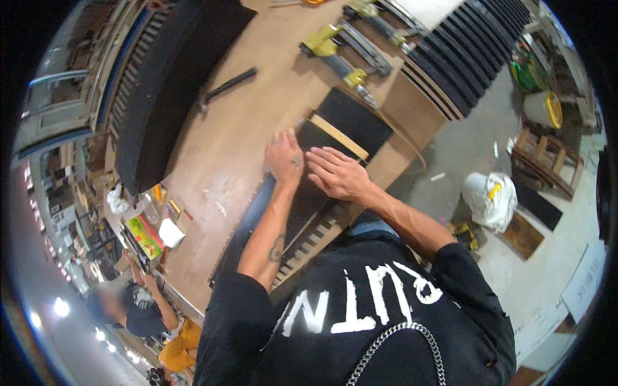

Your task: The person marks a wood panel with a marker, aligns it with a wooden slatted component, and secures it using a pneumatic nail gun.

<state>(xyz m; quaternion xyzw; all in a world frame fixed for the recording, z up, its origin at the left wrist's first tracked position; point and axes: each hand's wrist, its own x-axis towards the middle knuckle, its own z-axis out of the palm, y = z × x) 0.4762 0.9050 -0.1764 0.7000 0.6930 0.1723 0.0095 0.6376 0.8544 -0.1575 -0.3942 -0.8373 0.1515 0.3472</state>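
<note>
A black board [364, 122] lies on the workbench in front of me, with a pale wooden strip [339, 137] resting across it. My right hand [338, 175] lies flat on the dark surface just below the strip, fingers stretched out side by side. At the board's left edge is my left hand [284, 157], its fingers bent over that edge and partly hidden. Nearer my body, a black piece with a row of notches [315, 238] runs under my forearms.
A hammer [226, 87] lies on the bench [212, 154]. Yellow-green nail guns [335, 58] sit beyond the board, beside stacked black panels [467, 55]. A tall black notched stack [174, 83] stands left. Another person [148, 309] works at lower left. A yellow-rimmed bucket [544, 109] is at right.
</note>
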